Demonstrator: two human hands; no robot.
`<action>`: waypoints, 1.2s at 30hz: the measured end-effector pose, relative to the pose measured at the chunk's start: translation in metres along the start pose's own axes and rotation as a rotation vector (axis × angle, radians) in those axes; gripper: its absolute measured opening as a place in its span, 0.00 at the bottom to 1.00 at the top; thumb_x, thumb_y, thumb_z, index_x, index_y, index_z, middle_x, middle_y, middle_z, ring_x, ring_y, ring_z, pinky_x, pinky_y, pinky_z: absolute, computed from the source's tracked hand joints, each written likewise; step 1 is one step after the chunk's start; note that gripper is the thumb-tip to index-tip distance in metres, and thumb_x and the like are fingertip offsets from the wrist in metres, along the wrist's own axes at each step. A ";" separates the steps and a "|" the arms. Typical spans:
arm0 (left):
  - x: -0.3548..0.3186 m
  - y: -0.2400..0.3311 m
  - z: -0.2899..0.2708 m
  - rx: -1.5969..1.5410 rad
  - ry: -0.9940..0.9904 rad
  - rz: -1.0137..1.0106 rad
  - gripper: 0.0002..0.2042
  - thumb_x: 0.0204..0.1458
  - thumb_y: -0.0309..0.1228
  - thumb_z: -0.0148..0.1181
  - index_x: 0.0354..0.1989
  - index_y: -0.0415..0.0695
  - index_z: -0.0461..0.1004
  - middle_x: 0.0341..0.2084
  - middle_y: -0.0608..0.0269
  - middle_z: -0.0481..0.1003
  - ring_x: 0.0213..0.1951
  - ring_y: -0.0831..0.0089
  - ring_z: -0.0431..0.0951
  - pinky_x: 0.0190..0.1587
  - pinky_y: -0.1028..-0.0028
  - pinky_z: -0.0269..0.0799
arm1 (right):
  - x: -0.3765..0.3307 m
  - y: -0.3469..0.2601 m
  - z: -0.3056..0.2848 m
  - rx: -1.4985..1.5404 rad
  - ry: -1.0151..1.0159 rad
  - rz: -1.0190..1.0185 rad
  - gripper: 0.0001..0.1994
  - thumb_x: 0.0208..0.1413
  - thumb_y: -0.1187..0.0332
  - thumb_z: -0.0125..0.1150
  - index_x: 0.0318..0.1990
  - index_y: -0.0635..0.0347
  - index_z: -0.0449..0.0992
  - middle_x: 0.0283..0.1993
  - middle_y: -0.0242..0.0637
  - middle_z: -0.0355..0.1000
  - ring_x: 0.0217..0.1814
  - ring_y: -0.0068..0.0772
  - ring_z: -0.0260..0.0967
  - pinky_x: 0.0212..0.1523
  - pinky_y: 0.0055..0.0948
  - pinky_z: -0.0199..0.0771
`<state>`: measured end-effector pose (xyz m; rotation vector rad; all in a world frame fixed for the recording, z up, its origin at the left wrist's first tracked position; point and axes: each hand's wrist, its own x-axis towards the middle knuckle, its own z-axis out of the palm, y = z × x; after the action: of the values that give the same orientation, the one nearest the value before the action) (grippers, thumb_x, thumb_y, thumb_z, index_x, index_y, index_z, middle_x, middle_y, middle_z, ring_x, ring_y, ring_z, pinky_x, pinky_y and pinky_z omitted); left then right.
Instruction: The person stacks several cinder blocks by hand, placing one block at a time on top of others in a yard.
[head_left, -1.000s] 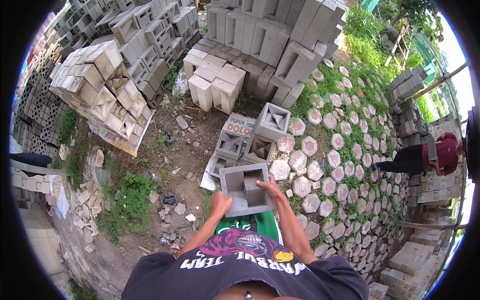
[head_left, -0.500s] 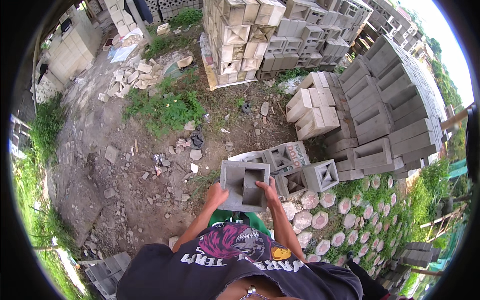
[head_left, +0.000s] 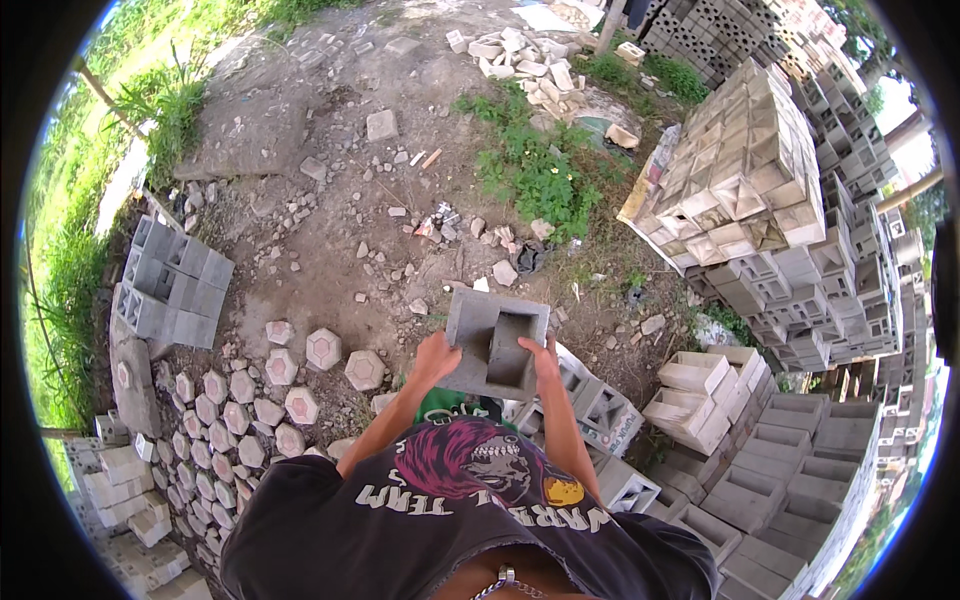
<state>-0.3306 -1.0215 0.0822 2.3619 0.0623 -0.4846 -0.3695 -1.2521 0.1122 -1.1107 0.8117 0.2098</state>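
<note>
In front of my body I carry a grey concrete ventilation block (head_left: 468, 345) with a deep rectangular opening facing up. My left hand (head_left: 437, 358) is closed on its left edge. My right hand (head_left: 541, 359) grips the opposite side, its thumb hooked at the opening's edge. Beyond my right forearm, more grey ventilation blocks (head_left: 603, 408) stand on a flattened printed sack (head_left: 625, 432), partly hidden by my arm.
A small stack of grey blocks (head_left: 178, 285) stands at the left, near hexagonal pavers (head_left: 323, 348). Tall block stacks (head_left: 745, 160) and rows of grey blocks (head_left: 765, 470) line the right. Rubble (head_left: 525, 62), weeds (head_left: 545, 175) and loose stones lie ahead on bare dirt.
My body has turned to the left, so the block stacks have swung to the right of the view and the small stack at left has come in. Both hands keep hold of the block.
</note>
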 end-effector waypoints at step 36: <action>0.130 -0.095 -0.178 -0.407 0.776 -0.758 0.21 0.40 0.31 0.55 0.43 0.32 0.72 0.35 0.33 0.75 0.42 0.40 0.75 0.49 0.52 0.69 | 0.237 -0.057 0.415 -0.757 -0.886 0.169 0.48 0.37 0.65 0.70 0.66 0.65 0.47 0.56 0.50 0.63 0.56 0.43 0.65 0.56 0.37 0.66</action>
<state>-0.1685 -0.8448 0.0944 1.9171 1.3031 0.1399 0.0241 -0.9779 0.0758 -1.4564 -0.0087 1.1311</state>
